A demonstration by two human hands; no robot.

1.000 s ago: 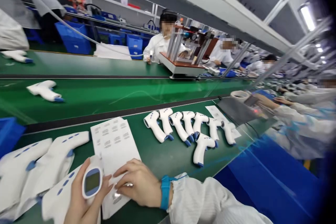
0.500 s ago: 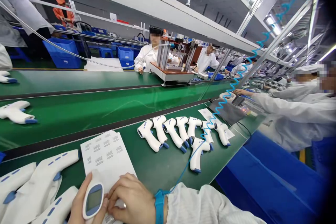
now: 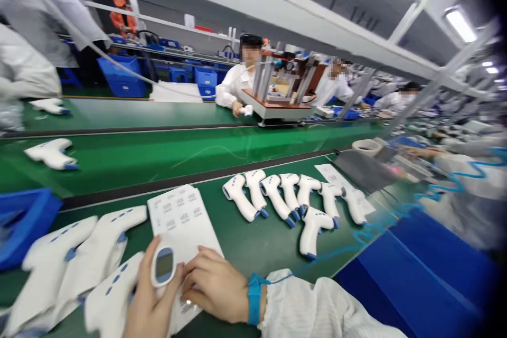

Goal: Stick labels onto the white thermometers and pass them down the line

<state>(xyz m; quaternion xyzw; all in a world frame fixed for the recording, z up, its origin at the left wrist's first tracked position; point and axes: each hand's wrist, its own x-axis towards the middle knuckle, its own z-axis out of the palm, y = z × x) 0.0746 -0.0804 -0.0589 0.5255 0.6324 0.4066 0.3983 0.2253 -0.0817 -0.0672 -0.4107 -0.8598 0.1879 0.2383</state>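
Note:
My left hand [image 3: 147, 301] is wrapped round a white forehead thermometer [image 3: 163, 265], its blue-framed grey display facing up at me. Close beside it, my right hand [image 3: 222, 286] has its fingers curled and pressed together over a white sheet of printed labels [image 3: 189, 224]; whatever the fingertips pinch is hidden. A blue strap [image 3: 254, 298] circles the right wrist. To the left of my hands lie more white thermometers [image 3: 114, 285] with blue buttons. Several others stand grouped in a row, among them one nearer thermometer [image 3: 312, 232], right of the sheet.
A green conveyor belt [image 3: 190, 149] runs past the bench with a single thermometer [image 3: 53, 154] on it. Blue bins [image 3: 24, 227] stand at left and lower right. A coiled blue cord [image 3: 459, 185] trails at right. Across the belt, a co-worker [image 3: 237, 84] sits by a press fixture [image 3: 283, 108].
The view has swung left, so the scene sits further right. My left hand still holds the thermometer, with my right hand close by. The co-worker's hand opposite now holds a white piece over the belt's edge.

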